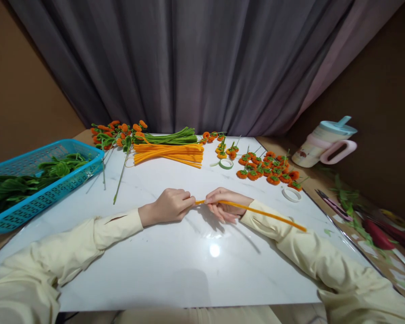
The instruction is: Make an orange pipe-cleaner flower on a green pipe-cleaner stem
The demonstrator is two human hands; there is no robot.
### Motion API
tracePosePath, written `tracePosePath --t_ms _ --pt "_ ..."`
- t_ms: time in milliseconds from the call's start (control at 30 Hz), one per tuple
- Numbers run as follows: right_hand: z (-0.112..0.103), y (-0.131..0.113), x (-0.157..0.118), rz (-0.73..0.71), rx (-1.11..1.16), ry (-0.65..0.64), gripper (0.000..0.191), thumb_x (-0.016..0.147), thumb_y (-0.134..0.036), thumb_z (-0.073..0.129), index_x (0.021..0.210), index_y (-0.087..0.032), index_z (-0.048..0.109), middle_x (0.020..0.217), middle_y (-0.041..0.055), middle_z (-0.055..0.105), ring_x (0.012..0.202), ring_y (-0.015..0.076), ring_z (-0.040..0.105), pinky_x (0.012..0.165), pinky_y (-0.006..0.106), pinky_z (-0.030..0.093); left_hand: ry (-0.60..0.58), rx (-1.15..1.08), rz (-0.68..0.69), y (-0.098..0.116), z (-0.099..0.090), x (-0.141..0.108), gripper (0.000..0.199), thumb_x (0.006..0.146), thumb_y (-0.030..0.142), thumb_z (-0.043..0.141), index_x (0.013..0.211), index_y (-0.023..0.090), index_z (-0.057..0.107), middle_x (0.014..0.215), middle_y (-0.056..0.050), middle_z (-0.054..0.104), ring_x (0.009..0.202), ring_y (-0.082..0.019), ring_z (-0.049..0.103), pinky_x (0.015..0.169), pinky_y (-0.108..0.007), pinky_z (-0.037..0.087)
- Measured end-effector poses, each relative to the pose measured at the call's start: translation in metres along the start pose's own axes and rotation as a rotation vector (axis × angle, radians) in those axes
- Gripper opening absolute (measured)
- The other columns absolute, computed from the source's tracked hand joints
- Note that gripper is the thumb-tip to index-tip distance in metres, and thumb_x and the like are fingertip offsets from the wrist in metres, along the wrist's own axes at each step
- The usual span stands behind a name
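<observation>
An orange-yellow pipe cleaner (266, 213) runs between my two hands above the white tabletop. My left hand (173, 205) is closed in a fist around one end of it. My right hand (227, 204) pinches it between thumb and forefinger a short way along, the other fingers loosely bent. Its long free end slants down to the right, across my right sleeve. Beyond my hands lies a bundle of orange-yellow pipe cleaners (168, 154), with a bundle of green pipe cleaners (175, 137) behind it.
At the left stands a blue basket (70, 180) of green leaf pieces. Orange flowers (116, 132) lie at the back left, with several small orange pumpkin-like pieces (266, 166) at the right. Tape rolls (292, 195), a tumbler (320, 144) and pink-handled cutters (334, 204) are nearby.
</observation>
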State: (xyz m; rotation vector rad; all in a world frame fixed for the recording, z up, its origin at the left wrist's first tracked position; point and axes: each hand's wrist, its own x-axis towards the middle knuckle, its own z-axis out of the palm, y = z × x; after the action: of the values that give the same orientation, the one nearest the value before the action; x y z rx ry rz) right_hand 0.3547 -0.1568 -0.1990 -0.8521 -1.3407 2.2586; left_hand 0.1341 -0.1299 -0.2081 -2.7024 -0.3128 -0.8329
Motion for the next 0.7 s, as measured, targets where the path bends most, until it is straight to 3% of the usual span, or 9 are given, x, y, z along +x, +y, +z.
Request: tracePosePath --t_ms 300,700 --pt "-0.013 -0.004 -0.008 0.082 -0.006 -0.122 0.025 0.085 -0.026 0.049 0.066 -0.010 0.053 0.044 0.0025 0.061 0.019 0.0059 0.040 0.019 0.012 0.022 0.042 -0.158 0.093 0.000 -0.005 0.000 0.020 0.089 0.025 0.045 0.073 0.017 0.054 0.054 0.001 0.052 0.045 -0.012 0.045 0.045 -0.027 0.028" --pt "0.003 -0.005 -0.005 0.054 -0.059 -0.024 0.025 0.083 -0.030 0.054 0.069 -0.010 0.055 0.043 -0.0008 0.058 0.019 0.0039 0.037 0.020 0.012 0.019 0.039 -0.375 0.134 -0.001 -0.008 -0.001 0.010 0.088 0.021 0.043 0.089 0.016 0.052 0.061 -0.001 0.060 0.050 -0.012 0.053 0.049 -0.023 0.038"
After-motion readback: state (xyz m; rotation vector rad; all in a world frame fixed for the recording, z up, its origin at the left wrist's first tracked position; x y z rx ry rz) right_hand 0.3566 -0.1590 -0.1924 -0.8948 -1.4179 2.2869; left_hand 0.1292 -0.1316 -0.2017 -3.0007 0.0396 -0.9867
